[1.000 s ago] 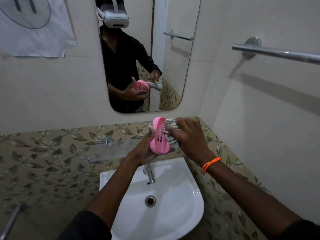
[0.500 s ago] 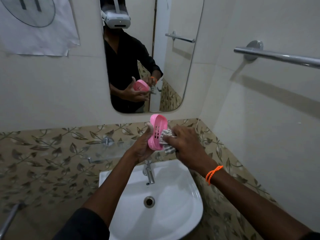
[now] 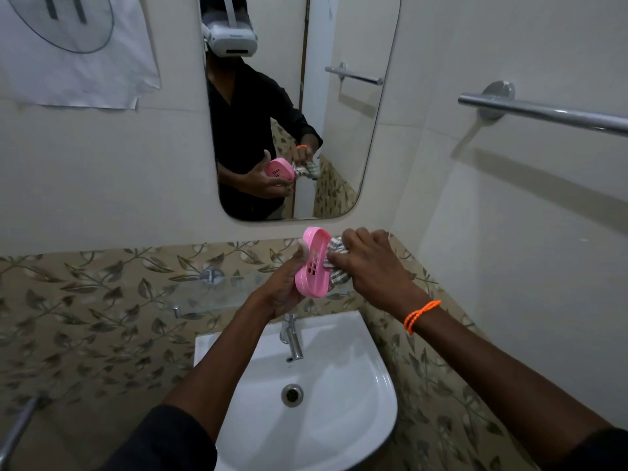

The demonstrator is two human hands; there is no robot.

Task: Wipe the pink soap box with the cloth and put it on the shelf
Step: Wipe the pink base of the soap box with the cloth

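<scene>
Above the white ceramic basin (image 3: 343,433), the left hand (image 3: 280,294) cups the pink oval plastic soap box (image 3: 314,263) from behind — fingers curled round it, thumb up. The right hand (image 3: 372,266), fingers bunched, pinches a grey-and-white striped cloth (image 3: 334,265) against the box's right side, just near the glass shelf (image 3: 217,294).

Person seen from own head camera; two bare forearms reach in from near edge; left hand (image 3: 282,294) and right hand (image 3: 370,266) bare, no gloves, no rings visible; dark, near-black sleeves (image 3: 159,440) pushed up toward elbows, one at each near corner; orange beaded bracelet (image 3: 421,316), two thin strands, round right wrist; mirror reflection (image 3: 251,130) at far wall shows black collared long-sleeved shirt; white headset (image 3: 232,39) with white strap over crown.
</scene>
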